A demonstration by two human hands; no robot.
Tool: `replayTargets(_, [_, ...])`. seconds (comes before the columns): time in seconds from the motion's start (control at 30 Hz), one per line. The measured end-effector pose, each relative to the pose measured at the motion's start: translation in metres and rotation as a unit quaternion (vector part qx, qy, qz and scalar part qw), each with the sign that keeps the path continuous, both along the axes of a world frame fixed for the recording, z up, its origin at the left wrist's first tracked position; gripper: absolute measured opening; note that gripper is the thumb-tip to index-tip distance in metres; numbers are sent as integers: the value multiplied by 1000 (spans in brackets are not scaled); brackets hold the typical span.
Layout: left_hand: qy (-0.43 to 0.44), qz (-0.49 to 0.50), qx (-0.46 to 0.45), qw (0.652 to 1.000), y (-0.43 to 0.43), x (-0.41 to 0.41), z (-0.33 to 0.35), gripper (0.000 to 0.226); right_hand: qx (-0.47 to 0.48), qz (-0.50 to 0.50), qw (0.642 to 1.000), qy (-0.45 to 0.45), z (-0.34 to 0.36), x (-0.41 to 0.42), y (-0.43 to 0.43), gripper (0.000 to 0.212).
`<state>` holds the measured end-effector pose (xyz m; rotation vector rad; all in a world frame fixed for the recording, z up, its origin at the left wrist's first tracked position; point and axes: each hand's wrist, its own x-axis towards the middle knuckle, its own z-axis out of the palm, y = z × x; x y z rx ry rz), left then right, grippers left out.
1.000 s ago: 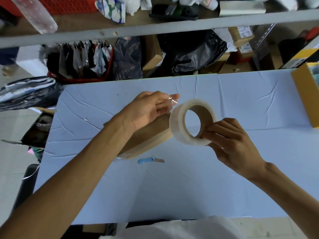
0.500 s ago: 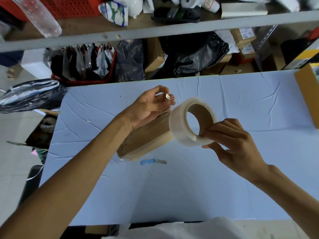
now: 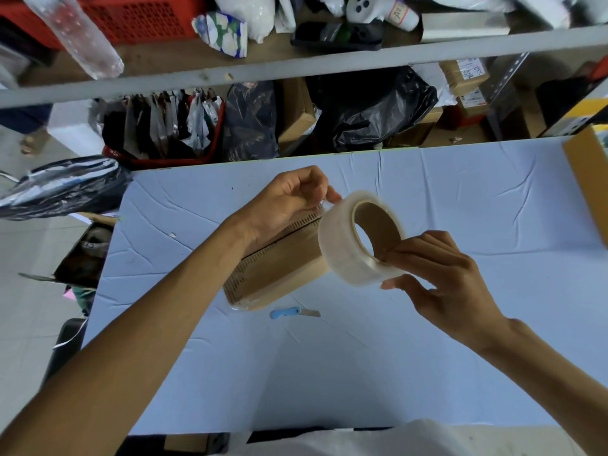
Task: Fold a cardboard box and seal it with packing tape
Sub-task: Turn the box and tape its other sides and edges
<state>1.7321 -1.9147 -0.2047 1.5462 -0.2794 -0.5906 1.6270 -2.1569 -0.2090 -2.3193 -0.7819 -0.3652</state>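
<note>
Box point(image 3: 279, 274) lies flat on the table point(image 3: 329, 373), long seam up. A glossy film at its near corner is probably tape; the seam itself looks bare. Your right hand point(image 3: 450, 284) holds the roll point(image 3: 342, 255) in the air above the box's right end, fingers curled through the core and thumb on the outer wrap. Your left hand point(image 3: 283, 205), above the box's far end, pinches the tape end point(image 3: 324, 203) between thumb and fingertip right at the roll. The free length is very short and clear, so I cannot tell how much is lifted. Knife point(image 3: 292, 313) sits just in front of the box, on your side. Step in hand, as judged: draw out a strip for the seam. Pull the end straight away from the roll, not sideways, or it may split into a sliver. Let the roll turn on your right fingers rather than clamping it. Keep the strip taut and off your skin so it doesn't fold onto itself. Land the end past the box's far edge, then lay it down along the seam.
</note>
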Motion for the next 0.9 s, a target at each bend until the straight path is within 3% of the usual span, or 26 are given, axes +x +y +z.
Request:
replayTargets(0.13, [-82,16,100,992,8,6,3,22,-2,4,999,42,0,-3,2,17])
replayTargets(0.27, [-86,1,188,978,19,15,7,5,-29,4,996,82,9,-1,2,15])
replayTargets(0.53, [-128,0,293,948,15,24,13,18,35,12,985,168,30,7,11,23])
replayTargets(0.63, [-120,11,318,940,19,28,17,30,21,-11,976,218,33,8,9,14])
replayTargets(0.77, [-122,22,318,940,21,37,24,20,48,-85,945,313,29,10,9,29])
replayTargets(0.9, [-53,18,274,960,18,40,24,20,91,-98,936,327,34,9,13,32])
